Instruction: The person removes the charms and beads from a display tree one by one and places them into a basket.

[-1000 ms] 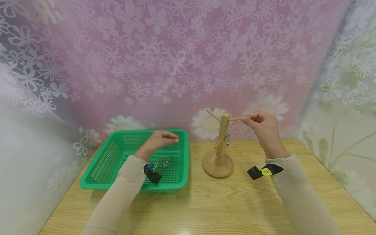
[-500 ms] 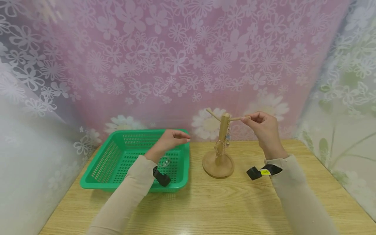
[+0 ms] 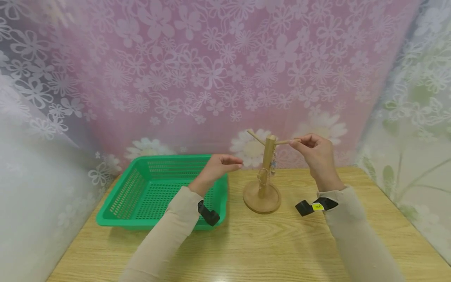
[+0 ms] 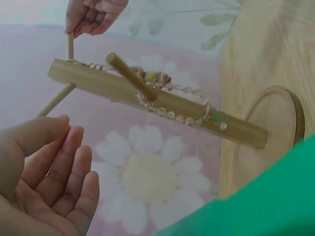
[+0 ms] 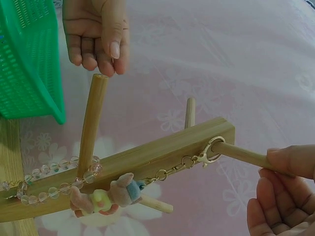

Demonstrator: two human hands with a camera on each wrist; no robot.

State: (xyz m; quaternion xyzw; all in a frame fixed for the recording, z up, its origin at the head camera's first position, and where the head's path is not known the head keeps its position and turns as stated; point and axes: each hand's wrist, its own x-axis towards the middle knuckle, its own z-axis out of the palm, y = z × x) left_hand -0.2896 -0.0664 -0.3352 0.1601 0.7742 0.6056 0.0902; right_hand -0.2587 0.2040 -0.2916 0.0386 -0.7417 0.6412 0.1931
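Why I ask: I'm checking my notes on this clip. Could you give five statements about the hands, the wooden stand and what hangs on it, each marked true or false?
1. The right hand pinches a peg of the wooden stand. True.
2. The left hand grips the green basket. False: it is in the air, holding nothing visible.
3. The beaded bracelet loops round another peg. True.
4. The plush charm lies in the green basket. False: it hangs from the peg that the right hand pinches.
5. The wooden stand is upright on the table. True.
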